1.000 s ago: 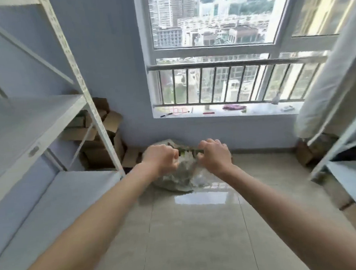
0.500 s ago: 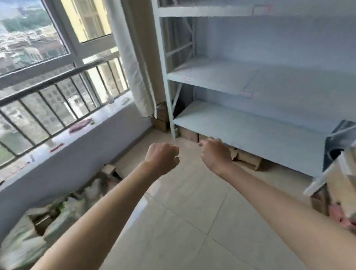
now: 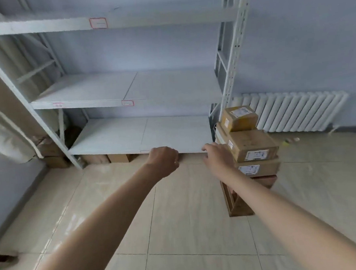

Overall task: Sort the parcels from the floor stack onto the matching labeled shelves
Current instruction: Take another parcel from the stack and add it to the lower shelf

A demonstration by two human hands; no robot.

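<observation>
Down at the near edge, two bare forearms reach forward over the pale tiled floor (image 3: 190,229), and neither hand carries anything. Left hand (image 3: 164,160) is curled into a loose fist, empty, hanging in front of the lowest shelf edge. Right hand (image 3: 217,155) looks more relaxed, fingers extended toward the left, holding nothing; it sits just beside the left face of the parcel stack (image 3: 248,149), though contact I cannot tell from this angle.

That stack stands on the floor at the right foot of the rack, cardboard boxes piled with the smallest box (image 3: 239,118) on top, printed labels facing outward, presumably so they can be read against the shelf tags. An open-sided carton (image 3: 237,202) lies at its base.

Beyond the hands, the lowest shelf (image 3: 130,136) carries nothing visible, and so does the middle shelf (image 3: 106,87), which has red-bordered tags (image 3: 127,103) on its front lip; their text is too small to read. More brown boxes are tucked under the rack. Farther right, a white radiator (image 3: 297,111) lines the wall. My read: sorting has yet to begin, with the top parcel nearest the right hand.
</observation>
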